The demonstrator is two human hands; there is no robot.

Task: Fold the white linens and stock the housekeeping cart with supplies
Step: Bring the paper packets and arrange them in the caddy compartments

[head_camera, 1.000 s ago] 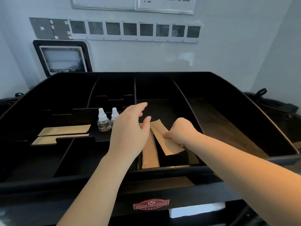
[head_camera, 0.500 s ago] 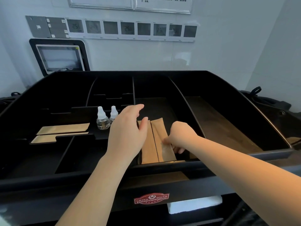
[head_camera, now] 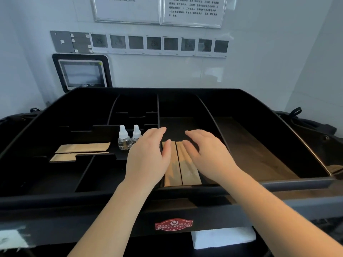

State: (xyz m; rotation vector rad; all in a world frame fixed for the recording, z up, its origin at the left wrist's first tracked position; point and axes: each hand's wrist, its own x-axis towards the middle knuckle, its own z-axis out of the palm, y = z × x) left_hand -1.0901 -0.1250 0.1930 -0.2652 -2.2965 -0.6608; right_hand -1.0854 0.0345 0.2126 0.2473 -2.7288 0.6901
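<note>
Both hands (head_camera: 178, 154) open over 2 kraft packets (head_camera: 181, 164), cart tray (head_camera: 241, 184).

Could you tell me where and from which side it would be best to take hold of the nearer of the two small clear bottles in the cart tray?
Probably by the white cap, pinched from above. The bottle stands upright with its twin close on its right and a divider wall just behind, so the sides are crowded while the narrow cap stands free. The left hand is nearest.
</note>
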